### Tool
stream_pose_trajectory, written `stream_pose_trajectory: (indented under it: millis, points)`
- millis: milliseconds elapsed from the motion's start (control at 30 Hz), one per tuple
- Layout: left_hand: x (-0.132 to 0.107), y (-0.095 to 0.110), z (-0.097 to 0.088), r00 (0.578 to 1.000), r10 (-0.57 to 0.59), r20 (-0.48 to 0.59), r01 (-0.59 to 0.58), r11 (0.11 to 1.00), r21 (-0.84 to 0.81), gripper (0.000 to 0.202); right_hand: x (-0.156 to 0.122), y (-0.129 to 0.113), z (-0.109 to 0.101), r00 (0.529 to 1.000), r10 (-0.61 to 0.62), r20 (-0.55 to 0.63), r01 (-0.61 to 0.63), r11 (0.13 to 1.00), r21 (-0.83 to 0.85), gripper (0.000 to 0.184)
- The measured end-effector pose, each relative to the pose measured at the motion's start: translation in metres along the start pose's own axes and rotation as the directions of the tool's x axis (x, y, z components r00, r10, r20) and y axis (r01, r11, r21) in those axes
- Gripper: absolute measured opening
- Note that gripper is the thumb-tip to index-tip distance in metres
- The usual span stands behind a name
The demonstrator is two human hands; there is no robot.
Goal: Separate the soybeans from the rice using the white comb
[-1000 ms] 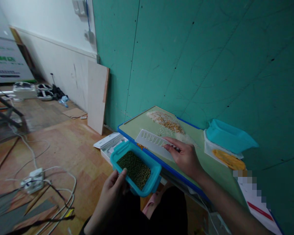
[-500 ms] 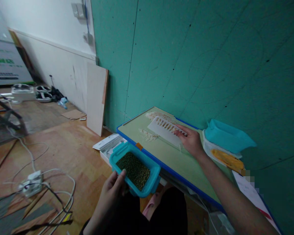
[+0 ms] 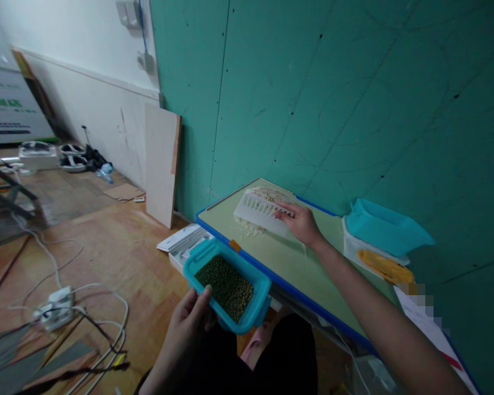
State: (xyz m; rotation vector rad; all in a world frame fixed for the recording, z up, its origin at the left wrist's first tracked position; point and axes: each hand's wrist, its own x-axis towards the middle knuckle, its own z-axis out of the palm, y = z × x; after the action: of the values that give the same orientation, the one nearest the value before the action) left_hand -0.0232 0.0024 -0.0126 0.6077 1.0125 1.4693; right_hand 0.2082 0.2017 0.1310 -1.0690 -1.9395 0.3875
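Observation:
My left hand (image 3: 189,318) grips the near edge of a blue plastic container (image 3: 260,308), thumb over its rim. Inside lie green beans (image 3: 230,285), paler toward the right. The container is held below the front edge of a pale green tabletop (image 3: 333,293) with a blue border. Closed on the right end of a white slotted plastic scraper (image 3: 253,216) is my right hand (image 3: 300,224). The scraper is tilted above the tabletop, over pale crumb-like grains (image 3: 251,230). A second patch of mixed grains (image 3: 274,193) spreads behind it, partly hidden.
On the table's right stand a turquoise bin (image 3: 389,227), a yellow cloth-like item (image 3: 385,267) and a paper sheet (image 3: 428,332). A green wall (image 3: 296,99) rises behind. An open white box (image 3: 183,247) sits left of the container. Cables and a power strip (image 3: 57,308) lie on the floor.
My right hand has moved left with the scraper, which now covers part of the pale grains and is tipped more upright. My left hand and the container have barely moved.

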Motion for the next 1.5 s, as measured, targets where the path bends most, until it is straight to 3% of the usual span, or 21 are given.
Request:
stream_pose_trajectory:
  millis: [533,700,900,1500]
  points:
    - [-0.001,0.001,0.001,1.000,-0.016,-0.023,0.016,1.000,-0.004,0.040,0.001,-0.002,0.000,0.995,0.064,0.075,-0.070,0.994,0.081,0.031]
    - [-0.001,0.000,0.002,1.000,-0.010,-0.028,0.010,1.000,0.005,0.040,0.007,-0.002,0.003,0.999,0.039,0.031,-0.041,0.996,0.074,0.031]
    - [0.003,-0.002,0.000,1.000,0.010,-0.024,-0.009,1.000,0.019,0.043,0.009,-0.005,0.005,0.997,0.011,0.080,-0.018,0.996,0.091,0.030]
    - [-0.001,0.002,0.003,1.000,0.003,0.006,-0.003,1.000,-0.024,0.040,-0.013,-0.024,-0.006,0.986,0.011,0.166,-0.036,0.988,0.148,0.029]
